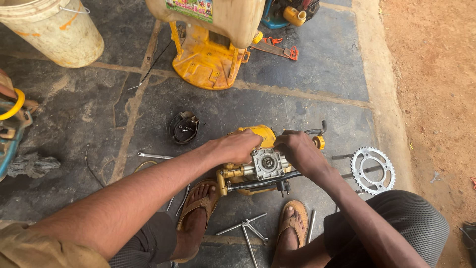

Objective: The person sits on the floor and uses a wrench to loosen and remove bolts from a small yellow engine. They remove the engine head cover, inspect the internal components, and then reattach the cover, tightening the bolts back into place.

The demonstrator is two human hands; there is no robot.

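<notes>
While the person squats on the dark stone floor [307,74], the view runs from a cream plastic bucket [52,30] at the upper left, past a grey rag [32,165] and a flat spanner [154,156], to a round black cover [183,127] lying apart from the work. Behind it stands a yellow sprayer tank [210,42] on its base. The left hand [240,145] is closed, palm down, over the yellow top of a small pump assembly [265,164], gripping its left side. The pump sits on the floor between the two sandalled feet, its grey square face with the round shaft hole turned up toward the camera and its long axis running left to right along a black bar. The right hand [297,149] curls over the pump's upper right edge, fingers bent; whether it pinches a part there cannot be told. Both hands touch the pump, about equally close. A three-armed socket wrench [246,227] lies just below, and a toothed sprocket [373,170] lies to the right, well apart from the hands.
</notes>
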